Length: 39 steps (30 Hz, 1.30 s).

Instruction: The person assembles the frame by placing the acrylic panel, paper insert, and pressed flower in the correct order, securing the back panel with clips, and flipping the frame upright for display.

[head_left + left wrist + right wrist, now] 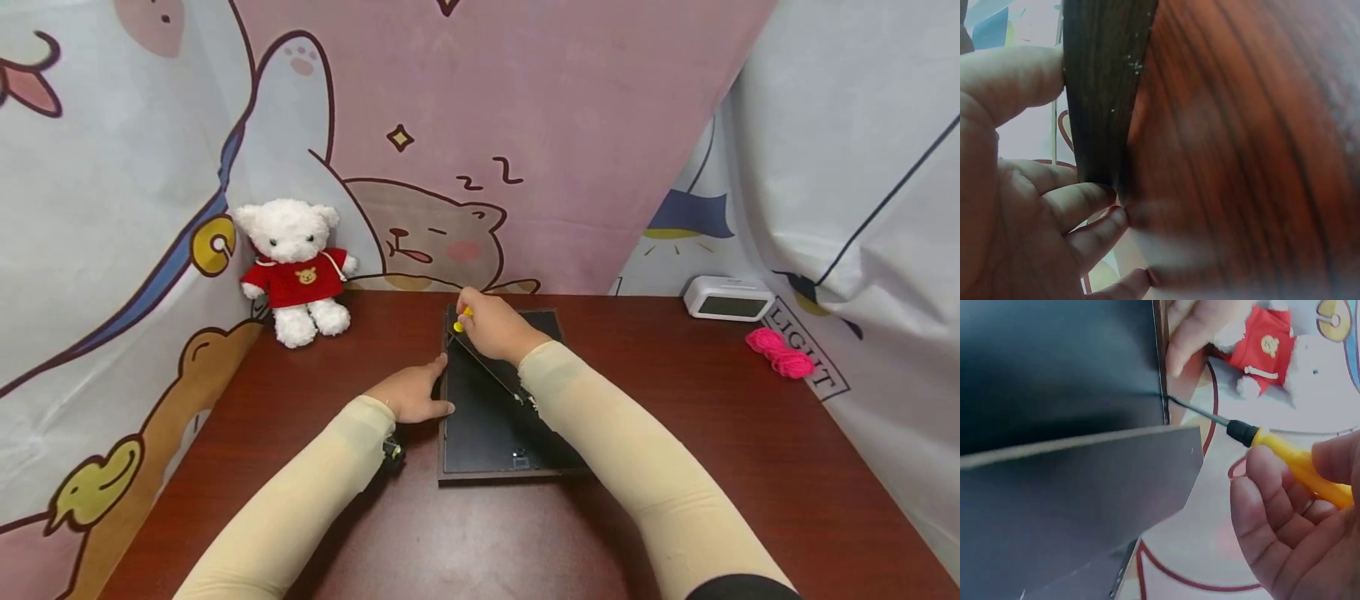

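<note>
A dark picture frame (480,478) lies with its black backing board (480,433) facing up. My right hand (495,325) grips the yellow handle of a screwdriver (1294,461) near the frame's far left corner. In the right wrist view, the screwdriver's metal tip sits at the inner edge of the frame's side. A stiff black stand flap (1085,494) rises from the backing beside it. My left hand (408,393) rests against the frame's left side, fingers extended. The left wrist view puts its thumb on the frame's edge and its fingertips low by the tabletop.
A white teddy bear (296,267) in a red top sits at the back left of the brown table (675,400). At the back right stand a white digital clock (729,298) and a pink yarn bundle (780,353). Printed cloth (570,125) hangs behind.
</note>
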Available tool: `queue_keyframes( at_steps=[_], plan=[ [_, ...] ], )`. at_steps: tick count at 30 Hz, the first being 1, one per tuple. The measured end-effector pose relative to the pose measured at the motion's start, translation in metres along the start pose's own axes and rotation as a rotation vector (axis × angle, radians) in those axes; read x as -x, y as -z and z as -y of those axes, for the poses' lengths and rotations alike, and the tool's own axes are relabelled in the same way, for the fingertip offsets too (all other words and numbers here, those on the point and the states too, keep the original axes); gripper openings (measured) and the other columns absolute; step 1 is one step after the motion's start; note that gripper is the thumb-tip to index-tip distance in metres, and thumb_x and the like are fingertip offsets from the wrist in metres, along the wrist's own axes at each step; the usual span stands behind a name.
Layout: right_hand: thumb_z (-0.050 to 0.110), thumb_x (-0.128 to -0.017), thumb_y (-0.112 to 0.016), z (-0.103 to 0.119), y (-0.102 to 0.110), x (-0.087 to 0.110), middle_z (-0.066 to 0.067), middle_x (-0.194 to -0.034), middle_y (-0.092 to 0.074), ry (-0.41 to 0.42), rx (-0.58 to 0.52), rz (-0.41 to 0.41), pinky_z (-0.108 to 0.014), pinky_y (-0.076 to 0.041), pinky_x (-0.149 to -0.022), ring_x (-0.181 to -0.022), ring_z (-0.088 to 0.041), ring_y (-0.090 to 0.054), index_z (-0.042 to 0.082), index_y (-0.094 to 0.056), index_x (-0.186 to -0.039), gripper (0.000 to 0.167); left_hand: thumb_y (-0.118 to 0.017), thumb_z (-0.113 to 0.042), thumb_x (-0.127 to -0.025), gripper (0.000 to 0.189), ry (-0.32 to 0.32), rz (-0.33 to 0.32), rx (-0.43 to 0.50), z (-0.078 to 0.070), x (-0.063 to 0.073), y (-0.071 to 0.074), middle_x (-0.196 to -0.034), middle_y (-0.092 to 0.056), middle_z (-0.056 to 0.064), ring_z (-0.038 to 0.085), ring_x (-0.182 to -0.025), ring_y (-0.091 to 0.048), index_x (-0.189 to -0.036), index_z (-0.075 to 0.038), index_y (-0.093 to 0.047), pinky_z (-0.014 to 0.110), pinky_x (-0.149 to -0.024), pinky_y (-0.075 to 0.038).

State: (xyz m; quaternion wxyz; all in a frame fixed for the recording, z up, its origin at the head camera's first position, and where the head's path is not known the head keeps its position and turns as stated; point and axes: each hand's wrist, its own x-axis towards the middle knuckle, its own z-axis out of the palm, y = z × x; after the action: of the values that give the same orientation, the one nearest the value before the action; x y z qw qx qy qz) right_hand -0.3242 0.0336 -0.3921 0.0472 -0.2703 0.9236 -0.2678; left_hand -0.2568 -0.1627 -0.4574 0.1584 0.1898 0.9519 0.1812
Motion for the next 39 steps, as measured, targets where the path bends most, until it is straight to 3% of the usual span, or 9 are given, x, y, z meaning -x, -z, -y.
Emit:
queue_keyframes(
  at_steps=[6, 12, 24, 31, 35, 39],
  plan=[
    [0.018, -0.110, -0.057, -0.022, 0.015, 0.003, -0.013, -0.101, -0.069, -0.065, -0.369, -0.077, -0.036, -0.060, -0.076, -0.080, -0.025, -0.069, 0.011, -0.056, -0.122, 0.014, -0.071, -0.043, -0.098, 0.095, 0.005, -0.007, -0.003, 0.002, -0.001, -0.002, -0.171, -0.031, 0.017, 0.030, -0.154, -0.041, -0.167, 0.000, -0.022, 0.045, -0.125, -0.033],
    [0.016, -0.111, -0.055, -0.058, 0.033, 0.015, -0.020, -0.111, -0.070, -0.130, -0.620, -0.101, -0.034, -0.059, -0.078, -0.085, -0.028, -0.069, 0.003, -0.053, -0.134, 0.027, -0.070, -0.042, -0.098, 0.095, 0.004, -0.007, 0.001, 0.000, 0.002, -0.003, -0.172, -0.029, 0.017, 0.031, -0.155, -0.038, -0.167, 0.000, -0.020, 0.045, -0.126, -0.032],
    [0.019, -0.110, -0.058, -0.122, 0.052, 0.050, -0.025, -0.124, -0.067, -0.233, -0.756, -0.198, -0.046, -0.060, -0.095, -0.100, -0.036, -0.070, 0.004, -0.060, -0.133, 0.027, -0.070, -0.043, -0.099, 0.095, 0.014, -0.014, 0.002, -0.001, 0.003, -0.003, -0.172, -0.029, 0.017, 0.031, -0.155, -0.038, -0.168, -0.002, -0.019, 0.046, -0.124, -0.034],
    [0.018, -0.110, -0.058, -0.134, 0.045, 0.065, -0.021, -0.122, -0.069, -0.265, -0.800, -0.213, -0.046, -0.058, -0.101, -0.104, -0.028, -0.073, 0.000, -0.056, -0.139, 0.034, -0.069, -0.044, -0.098, 0.096, 0.011, -0.022, 0.009, -0.001, 0.005, -0.002, -0.172, -0.030, 0.016, 0.032, -0.155, -0.038, -0.168, -0.003, -0.019, 0.047, -0.124, -0.034],
    [0.021, -0.110, -0.058, -0.135, 0.039, 0.071, -0.021, -0.123, -0.070, -0.291, -0.807, -0.207, -0.041, -0.057, -0.097, -0.105, -0.022, -0.074, 0.002, -0.057, -0.138, 0.034, -0.068, -0.046, -0.099, 0.095, 0.003, -0.021, 0.009, 0.000, 0.006, -0.003, -0.172, -0.029, 0.016, 0.032, -0.156, -0.037, -0.168, -0.004, -0.019, 0.049, -0.125, -0.033],
    [0.024, -0.110, -0.058, -0.135, 0.034, 0.072, -0.026, -0.130, -0.068, -0.307, -0.813, -0.186, -0.044, -0.053, -0.092, -0.113, -0.027, -0.072, 0.007, -0.059, -0.135, 0.030, -0.067, -0.047, -0.100, 0.095, 0.000, -0.013, 0.004, 0.002, 0.006, -0.003, -0.173, -0.028, 0.016, 0.032, -0.156, -0.035, -0.169, -0.004, -0.017, 0.049, -0.125, -0.032]
  ],
)
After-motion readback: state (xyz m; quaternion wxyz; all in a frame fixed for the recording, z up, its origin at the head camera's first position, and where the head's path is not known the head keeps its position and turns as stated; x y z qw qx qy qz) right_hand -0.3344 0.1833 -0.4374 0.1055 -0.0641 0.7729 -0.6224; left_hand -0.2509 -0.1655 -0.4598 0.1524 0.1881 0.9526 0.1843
